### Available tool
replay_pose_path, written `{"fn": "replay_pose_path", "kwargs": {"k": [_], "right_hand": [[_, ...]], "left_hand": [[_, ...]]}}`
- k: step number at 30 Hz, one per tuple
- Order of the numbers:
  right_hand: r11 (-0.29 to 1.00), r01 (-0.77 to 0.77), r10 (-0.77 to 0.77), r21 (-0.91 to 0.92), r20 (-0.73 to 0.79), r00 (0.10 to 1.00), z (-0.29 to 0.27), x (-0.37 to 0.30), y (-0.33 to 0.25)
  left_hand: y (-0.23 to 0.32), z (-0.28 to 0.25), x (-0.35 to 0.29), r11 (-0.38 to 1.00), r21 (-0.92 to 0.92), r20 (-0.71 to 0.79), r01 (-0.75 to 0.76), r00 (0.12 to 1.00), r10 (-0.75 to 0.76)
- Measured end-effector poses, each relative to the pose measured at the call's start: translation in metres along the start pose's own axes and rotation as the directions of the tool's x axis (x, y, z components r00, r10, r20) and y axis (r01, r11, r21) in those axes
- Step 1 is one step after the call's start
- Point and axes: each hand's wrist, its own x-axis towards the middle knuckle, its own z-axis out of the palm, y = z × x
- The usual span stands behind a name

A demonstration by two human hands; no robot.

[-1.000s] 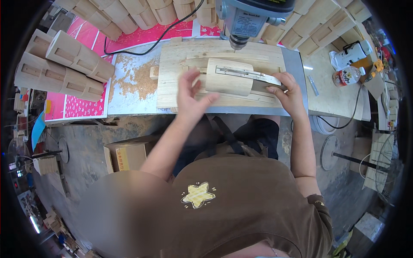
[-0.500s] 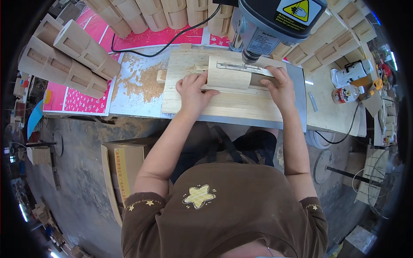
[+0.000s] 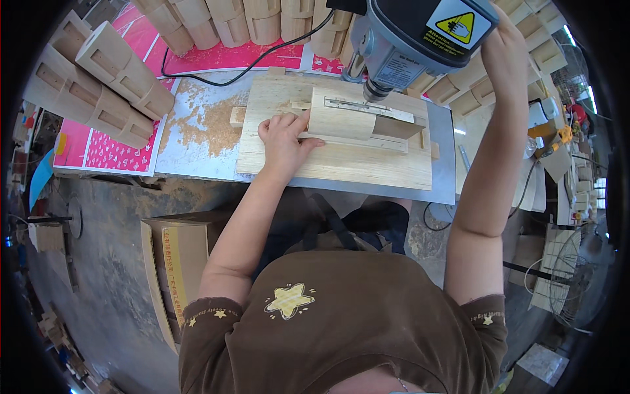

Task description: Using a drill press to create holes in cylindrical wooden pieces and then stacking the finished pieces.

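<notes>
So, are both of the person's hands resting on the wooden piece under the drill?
No: only the left hand rests by the curved wooden piece, while the right hand is raised beside the drill press head.

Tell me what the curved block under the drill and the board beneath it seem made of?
The curved block looks like pale bare wood, smooth and unvarnished. The board also appears to be raw light wood, with visible grain lines. Loose sawdust beside it supports that.

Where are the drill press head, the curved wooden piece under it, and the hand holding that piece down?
drill press head point(image 3: 420, 33): head view, grey housing.
curved wooden piece point(image 3: 342, 123): head view, rounded top face.
left hand point(image 3: 283, 141): head view, back of the hand.
</notes>
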Motion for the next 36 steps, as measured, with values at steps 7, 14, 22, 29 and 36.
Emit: {"fn": "replay_pose_path", "kwargs": {"k": [7, 14, 22, 29, 36], "right_hand": [[0.981, -0.056, 0.076, 0.188, -0.100, 0.992, 0.006, -0.142, -0.053], [0.961, 0.159, -0.105, 0.228, -0.232, 0.967, 0.076, -0.181, -0.007], [0.986, 0.122, -0.089, 0.113, -0.265, 0.960, -0.001, -0.088, -0.040], [0.973, 0.056, -0.061, 0.225, 0.015, 0.998, 0.014, 0.012, -0.013], [0.990, -0.012, 0.011, 0.140, 0.012, 1.000, -0.015, -0.103, -0.051]], "left_hand": [[0.000, 0.002, -0.001, 1.000, -0.002, -0.015, -0.018, 1.000, 0.018], [0.002, 0.001, 0.000, 1.000, 0.010, 0.016, 0.024, 1.000, -0.024], [0.002, 0.007, -0.002, 0.999, 0.029, 0.029, 0.036, 0.999, -0.037], [0.027, 0.029, 0.004, 1.000, -0.027, 0.040, 0.003, 0.999, -0.002], [0.023, 0.025, 0.001, 1.000, -0.013, 0.041, 0.007, 0.999, -0.007]]}}
